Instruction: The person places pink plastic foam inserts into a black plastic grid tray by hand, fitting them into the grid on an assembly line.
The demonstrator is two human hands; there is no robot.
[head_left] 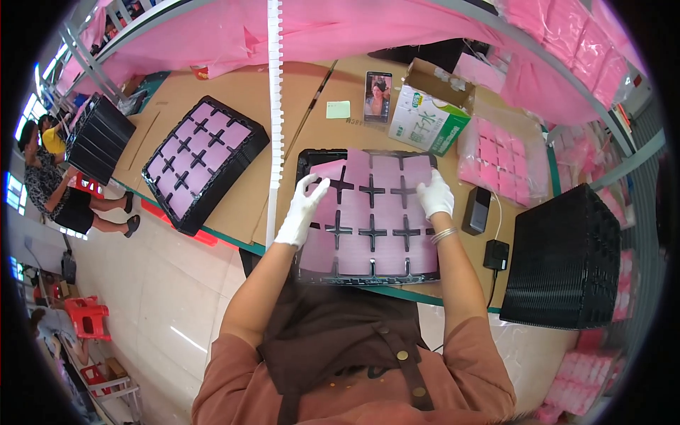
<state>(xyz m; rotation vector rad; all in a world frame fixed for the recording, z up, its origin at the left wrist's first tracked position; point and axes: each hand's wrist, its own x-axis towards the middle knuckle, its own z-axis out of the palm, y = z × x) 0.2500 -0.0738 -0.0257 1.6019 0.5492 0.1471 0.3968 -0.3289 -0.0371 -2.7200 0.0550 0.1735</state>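
Observation:
In front of me a black plastic tray with cross-shaped dividers lies on the table. A translucent pink cut-out sheet covers its compartments, and the crosses show through its slots. My left hand, in a white glove, is over the tray's left side with fingers apart. Beside its fingertips, a flap of pink sheet sits askew at the upper left corner. My right hand, also gloved, rests at the sheet's right edge with fingers extended.
Another pink-covered black tray lies left, past a white notched upright. At right are stacked black trays, a power bank, an adapter and bagged pink sheets. A phone stands by an open carton. A person stands far left.

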